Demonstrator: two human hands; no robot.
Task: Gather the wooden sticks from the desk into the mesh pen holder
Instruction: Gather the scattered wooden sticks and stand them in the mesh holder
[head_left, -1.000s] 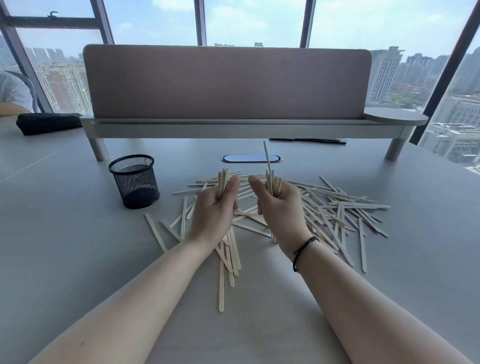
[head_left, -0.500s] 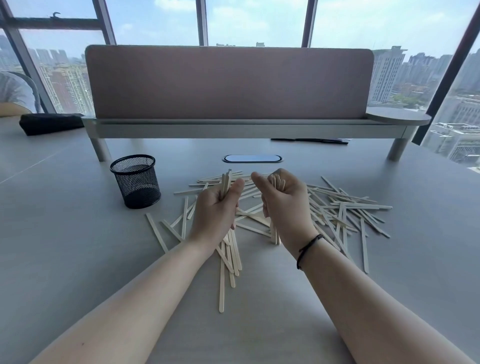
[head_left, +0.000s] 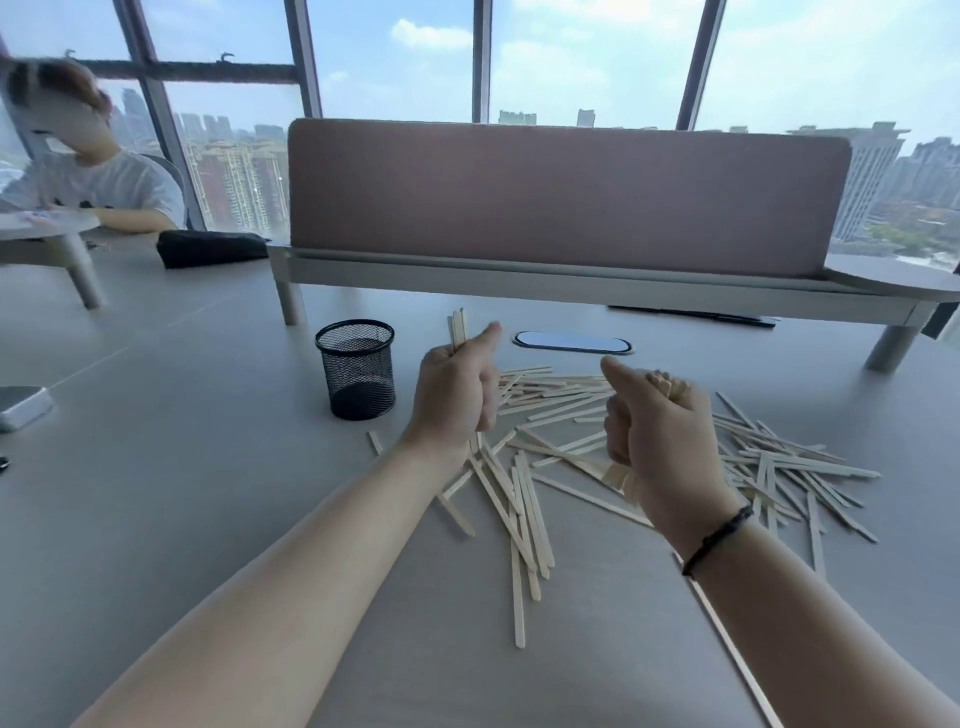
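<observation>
Lower centre: loose pale flat wooden sticks (head_left: 524, 499) on my grey desk (head_left: 182, 493). Mid-frame: my right hand (head_left: 657, 441) clenched round a bundle; my left hand (head_left: 457, 400), gripping another, has risen leftward toward the empty black mesh pen holder (head_left: 356, 370) — first deposit near.

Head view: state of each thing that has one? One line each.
left hand: grips a bundle of sticks, upright, thumb out
right hand: grips a second bundle of sticks
mesh pen holder: upright on the desk, no sticks seen inside
loose sticks: scattered flat on the desk, many overlapping
black pouch: lying at the far left of the desk
</observation>
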